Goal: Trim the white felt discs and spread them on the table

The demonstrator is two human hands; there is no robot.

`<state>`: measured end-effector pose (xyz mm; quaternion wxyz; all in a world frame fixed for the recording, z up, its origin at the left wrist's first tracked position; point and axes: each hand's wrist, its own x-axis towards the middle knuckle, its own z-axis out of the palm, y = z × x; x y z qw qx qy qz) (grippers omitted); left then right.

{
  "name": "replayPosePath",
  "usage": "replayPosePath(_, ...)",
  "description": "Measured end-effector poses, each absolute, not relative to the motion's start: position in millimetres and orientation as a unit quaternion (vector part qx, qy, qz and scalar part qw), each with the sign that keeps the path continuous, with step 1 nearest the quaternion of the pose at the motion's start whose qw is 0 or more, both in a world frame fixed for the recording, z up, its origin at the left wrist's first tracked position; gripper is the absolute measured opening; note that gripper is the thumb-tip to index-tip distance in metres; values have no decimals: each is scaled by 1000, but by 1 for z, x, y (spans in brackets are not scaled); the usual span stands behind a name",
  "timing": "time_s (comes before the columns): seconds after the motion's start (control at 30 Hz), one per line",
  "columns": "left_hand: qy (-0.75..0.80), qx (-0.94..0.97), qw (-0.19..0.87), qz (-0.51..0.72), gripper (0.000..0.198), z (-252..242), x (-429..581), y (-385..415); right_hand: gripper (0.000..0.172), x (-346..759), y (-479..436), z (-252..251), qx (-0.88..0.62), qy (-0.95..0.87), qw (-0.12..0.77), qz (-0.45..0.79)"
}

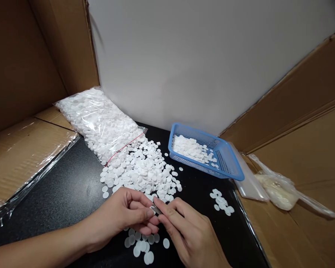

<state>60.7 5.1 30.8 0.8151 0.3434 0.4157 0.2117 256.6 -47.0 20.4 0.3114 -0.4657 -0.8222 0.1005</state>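
Note:
Near the front of the black table, my left hand (132, 212) pinches a small white disc (153, 209) between thumb and forefinger. My right hand (190, 227) is closed on a small, thin metal tool (156, 210), whose kind I cannot make out; it meets the disc at the left fingertips. Just beyond both hands spreads a heap of white discs (147, 173). Several loose discs (141, 246) lie below my left hand, partly hidden by it. One single disc (166, 243) rests between the hands.
A clear zip bag (100, 119) full of discs lies at the back left, its mouth by the heap. A blue basket (229, 163) holding discs stands at the back right. A small group of discs (222, 202) lies right. Beyond it is a knotted plastic bag (279, 190).

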Motion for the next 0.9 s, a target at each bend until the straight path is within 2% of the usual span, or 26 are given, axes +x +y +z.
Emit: replayPosePath(0.9, 390, 379, 817, 190, 36, 29, 57, 7, 35, 259, -48, 20, -457, -837, 292, 70)
